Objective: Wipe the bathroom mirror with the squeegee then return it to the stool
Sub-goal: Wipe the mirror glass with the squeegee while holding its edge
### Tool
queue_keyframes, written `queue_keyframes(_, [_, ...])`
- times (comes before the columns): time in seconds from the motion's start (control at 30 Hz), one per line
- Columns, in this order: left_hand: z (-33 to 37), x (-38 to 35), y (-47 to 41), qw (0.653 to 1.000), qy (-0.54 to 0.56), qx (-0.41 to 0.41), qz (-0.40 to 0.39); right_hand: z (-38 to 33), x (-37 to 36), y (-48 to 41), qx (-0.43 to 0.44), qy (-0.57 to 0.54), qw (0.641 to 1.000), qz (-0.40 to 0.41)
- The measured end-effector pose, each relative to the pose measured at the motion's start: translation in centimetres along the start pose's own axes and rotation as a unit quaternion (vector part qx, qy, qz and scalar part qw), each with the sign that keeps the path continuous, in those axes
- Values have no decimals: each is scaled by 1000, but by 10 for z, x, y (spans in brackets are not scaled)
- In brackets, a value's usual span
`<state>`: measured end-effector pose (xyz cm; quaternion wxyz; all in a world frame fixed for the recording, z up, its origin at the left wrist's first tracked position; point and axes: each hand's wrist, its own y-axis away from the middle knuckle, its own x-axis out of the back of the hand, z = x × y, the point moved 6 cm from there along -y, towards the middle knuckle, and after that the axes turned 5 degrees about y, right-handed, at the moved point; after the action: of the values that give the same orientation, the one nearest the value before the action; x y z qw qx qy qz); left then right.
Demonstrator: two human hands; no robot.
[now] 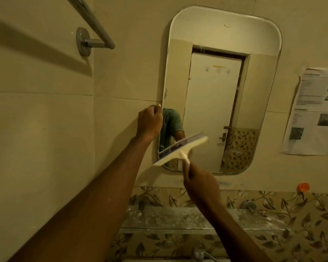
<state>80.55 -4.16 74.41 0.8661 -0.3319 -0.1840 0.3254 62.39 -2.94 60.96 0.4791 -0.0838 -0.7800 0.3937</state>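
A tall mirror [216, 95] with rounded corners hangs on the cream tiled wall and reflects a white door. My left hand [150, 121] grips the mirror's left edge about halfway up. My right hand [199, 183] is shut on the handle of a cream squeegee [180, 150]. Its blade lies tilted across the mirror's lower left corner, left end lower than the right. The stool is out of view.
A chrome towel rail [95, 29] juts from the wall at upper left. A printed paper sheet [314, 112] is stuck to the wall right of the mirror. Below it runs a dusty glass shelf [178, 218]; an orange hook [303, 187] sits on the leaf-patterned tiles.
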Motion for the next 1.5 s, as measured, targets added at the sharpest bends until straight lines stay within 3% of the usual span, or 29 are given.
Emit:
queue_keyframes(0.13, [2,1,2,1000,19,13,6,-30,-2,-29,172,136,975,-22])
queue_keyframes(0.27, [3,1,3,999,33,23,10,-35,-2,-44,242,197,950,-30])
queue_keyframes(0.43, [3,1,3,999,14,26,13,5,8,-53,245,192,947,-76])
queue_keyframes(0.53, [1,0,3,999,15,21,25,63,18,-49,226,214,945,-101])
queue_keyframes(0.67, [-1,-4,10,999,8,19,43,128,38,-37,168,227,958,-41])
queue_keyframes(0.97, [-1,-12,23,992,-8,44,122,48,7,-47,212,157,962,-72])
queue_keyframes(1.1, [-8,-15,28,987,-31,52,146,96,12,-45,183,154,964,-114])
queue_keyframes(1.3, [-7,-16,32,985,-25,73,152,192,31,-29,81,245,956,-138])
queue_keyframes(1.5, [-4,-16,38,984,3,100,150,101,19,-34,210,153,960,-107])
